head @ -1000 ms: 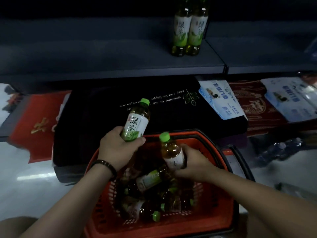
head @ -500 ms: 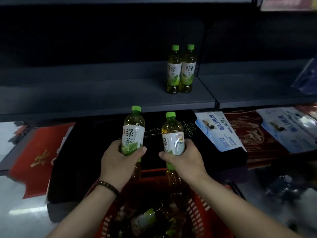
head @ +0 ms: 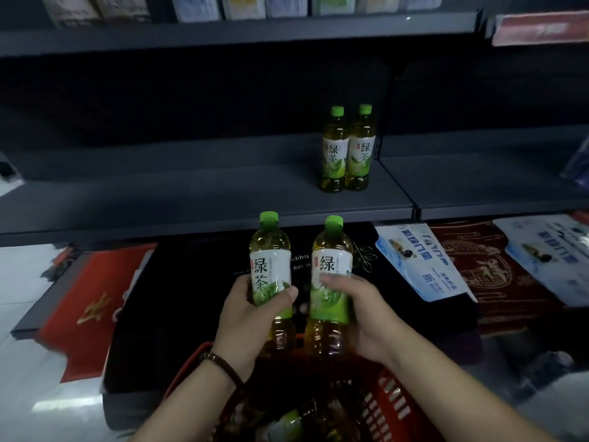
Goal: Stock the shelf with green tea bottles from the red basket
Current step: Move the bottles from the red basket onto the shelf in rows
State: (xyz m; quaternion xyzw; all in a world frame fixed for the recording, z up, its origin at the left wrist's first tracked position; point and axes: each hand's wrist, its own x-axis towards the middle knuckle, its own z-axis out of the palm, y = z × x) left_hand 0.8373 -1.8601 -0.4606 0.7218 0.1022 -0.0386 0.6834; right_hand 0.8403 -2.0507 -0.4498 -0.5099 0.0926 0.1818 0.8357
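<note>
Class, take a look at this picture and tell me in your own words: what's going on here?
A person is stocking a shelf with green tea. The left hand grips one bottle and the right hand grips another bottle, both upright above the red basket and just in front of the dark shelf. Two stocked bottles stand side by side on that shelf. At least one spare bottle lies in the basket.
</note>
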